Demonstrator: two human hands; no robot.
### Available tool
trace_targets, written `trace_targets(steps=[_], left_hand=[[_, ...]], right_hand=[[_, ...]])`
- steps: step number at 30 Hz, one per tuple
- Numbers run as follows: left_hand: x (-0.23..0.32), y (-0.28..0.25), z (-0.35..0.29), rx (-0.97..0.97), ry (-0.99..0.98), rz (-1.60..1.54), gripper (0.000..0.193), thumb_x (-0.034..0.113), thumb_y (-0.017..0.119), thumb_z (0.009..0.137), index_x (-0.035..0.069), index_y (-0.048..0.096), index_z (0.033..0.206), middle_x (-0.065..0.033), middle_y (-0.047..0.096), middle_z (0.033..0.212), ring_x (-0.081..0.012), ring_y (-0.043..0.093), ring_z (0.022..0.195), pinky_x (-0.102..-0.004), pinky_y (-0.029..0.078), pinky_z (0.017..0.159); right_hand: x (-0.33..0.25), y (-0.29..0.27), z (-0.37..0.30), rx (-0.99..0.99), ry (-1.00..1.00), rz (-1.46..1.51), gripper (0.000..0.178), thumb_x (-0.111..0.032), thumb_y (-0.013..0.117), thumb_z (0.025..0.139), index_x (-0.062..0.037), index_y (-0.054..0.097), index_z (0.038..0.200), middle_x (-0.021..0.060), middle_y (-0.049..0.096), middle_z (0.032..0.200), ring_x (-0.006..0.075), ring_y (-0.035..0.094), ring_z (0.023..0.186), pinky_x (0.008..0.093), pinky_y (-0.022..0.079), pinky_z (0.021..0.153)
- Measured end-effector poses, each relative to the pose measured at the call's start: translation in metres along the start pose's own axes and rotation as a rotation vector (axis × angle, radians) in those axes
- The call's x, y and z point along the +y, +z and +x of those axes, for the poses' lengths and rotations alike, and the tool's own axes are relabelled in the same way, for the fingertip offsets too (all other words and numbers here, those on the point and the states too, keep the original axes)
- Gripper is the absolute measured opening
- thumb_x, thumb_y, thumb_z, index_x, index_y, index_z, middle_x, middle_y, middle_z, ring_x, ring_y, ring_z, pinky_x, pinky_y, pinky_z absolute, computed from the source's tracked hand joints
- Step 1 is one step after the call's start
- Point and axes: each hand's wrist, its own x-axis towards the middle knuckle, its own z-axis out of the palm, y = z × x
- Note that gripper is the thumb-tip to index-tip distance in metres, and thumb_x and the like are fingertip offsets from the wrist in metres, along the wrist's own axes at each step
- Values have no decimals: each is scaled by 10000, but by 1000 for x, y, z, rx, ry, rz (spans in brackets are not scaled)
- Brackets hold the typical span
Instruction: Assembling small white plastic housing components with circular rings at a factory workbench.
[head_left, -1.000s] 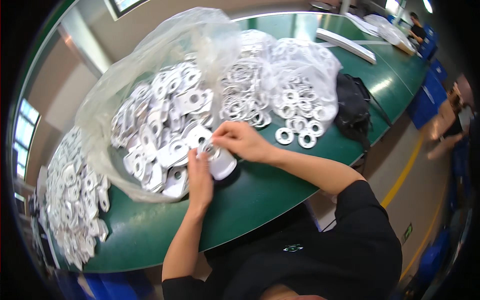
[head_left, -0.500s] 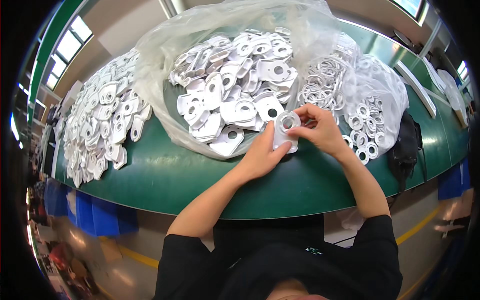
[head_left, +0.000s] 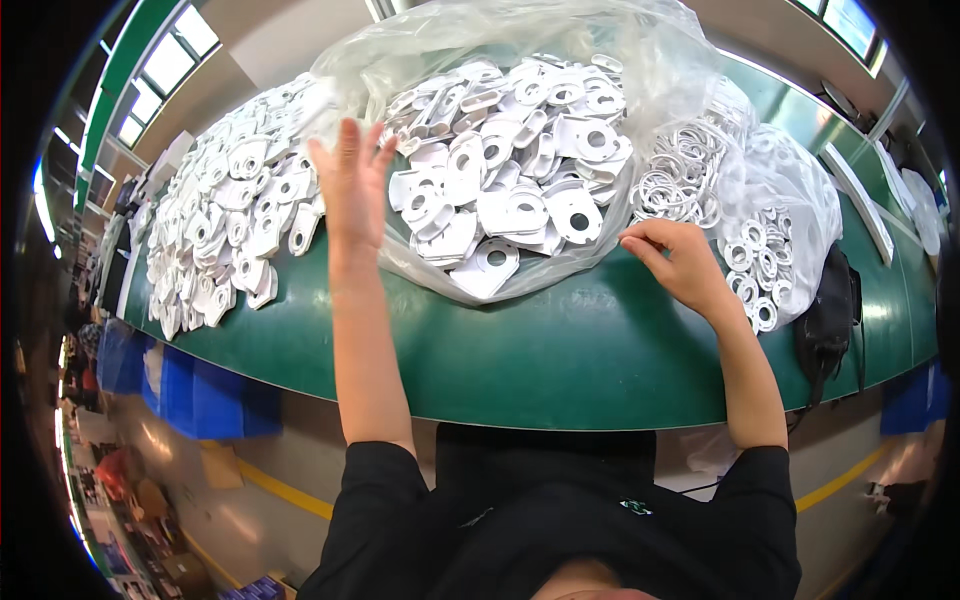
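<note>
My left hand [head_left: 352,190] is raised over the left rim of the large clear plastic bag [head_left: 455,285], fingers spread and holding nothing. Just beyond its fingertips, a blurred white piece [head_left: 320,98] shows at the edge of the left pile of white plastic parts [head_left: 235,200]. Inside the bag lie many white plastic plates [head_left: 578,222] with round holes. My right hand [head_left: 680,262] hovers right of the bag, thumb and fingertips pinched together with nothing visible between them. White plastic rings [head_left: 672,180] lie heaped beyond it.
A smaller clear bag [head_left: 815,205] holds small white rings [head_left: 765,315], some spilling onto the green table [head_left: 540,365]. A black pouch [head_left: 828,310] sits at the right, with a long white strip [head_left: 858,203] behind it. Blue bins [head_left: 215,395] stand below the table at left.
The white plate with a ring, held between both hands before, has left them. My left hand has swung up and left toward the left pile and opened; my right hand has drawn slightly right.
</note>
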Motion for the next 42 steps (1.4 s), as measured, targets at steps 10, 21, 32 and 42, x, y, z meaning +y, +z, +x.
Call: trace_targets(steps=[10, 21, 32, 42], left_hand=[[-78, -5, -16, -237, 147, 1362, 560, 429, 572, 872, -1, 532, 1227, -219, 611, 1115, -354, 526, 1102, -448, 372, 947], [-67, 23, -30, -155, 416, 1399, 515, 202, 729, 757, 56, 553, 1218, -92, 617, 1069, -253, 524, 1051, -442, 255, 1039], [-50, 79, -108, -360, -267, 134, 308, 152, 431, 997, 25, 469, 1276, -77, 606, 1130, -145, 569, 1014, -275, 434, 910], [-59, 89, -137, -451, -1042, -341, 337, 305, 419, 993, 45, 459, 1204, -89, 608, 1058, -198, 641, 901, -327, 559, 641]], right_hand=[[13, -65, -13, -104, 216, -191, 214, 0, 681, 719, 2, 652, 932, 71, 652, 796, 150, 591, 691, 284, 478, 640], [39, -79, -24, -283, 541, -369, 219, -45, 757, 553, 18, 657, 737, 93, 655, 656, 189, 630, 594, 293, 496, 580], [-8, -15, -2, 490, -237, 162, 148, 36, 720, 720, -40, 616, 793, 44, 593, 870, 127, 569, 770, 269, 470, 641], [-8, 0, 1, 111, -659, -118, 201, -30, 747, 660, -48, 651, 836, 53, 622, 828, 237, 596, 808, 291, 484, 678]])
